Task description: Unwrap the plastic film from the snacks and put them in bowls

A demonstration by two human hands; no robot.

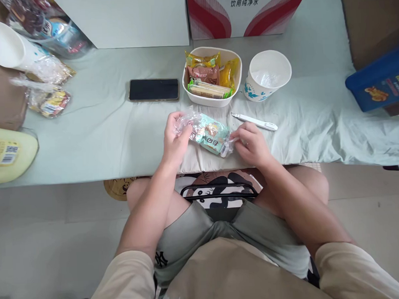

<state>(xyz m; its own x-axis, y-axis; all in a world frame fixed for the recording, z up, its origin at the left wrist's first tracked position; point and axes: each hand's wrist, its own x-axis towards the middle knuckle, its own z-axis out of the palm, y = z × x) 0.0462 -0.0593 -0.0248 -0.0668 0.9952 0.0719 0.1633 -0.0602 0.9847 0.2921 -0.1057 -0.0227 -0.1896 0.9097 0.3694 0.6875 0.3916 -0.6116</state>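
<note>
Just above the cloth-covered table (102, 141), a teal snack packet (214, 133) lies between my two hands, with clear plastic wrap (193, 123) around it. My left hand (176, 135) is closed on the crumpled wrap at the packet's left end. At the other end my right hand (251, 143) pinches a twisted bit of the same film. A white utility knife (254, 121) rests beyond my right hand. Behind the packet stands a white bowl (213, 102) of wrapped snacks, and right of it a paper cup (257, 92) with clear plastic inside.
A black phone (154, 89) lies left of the bowl. White boxes (139, 19) stand along the back. On the left are a tipped paper cup (5, 46), bagged snacks (50, 101) and a pale yellow bottle (10, 155). A blue package (379, 80) stands at the right.
</note>
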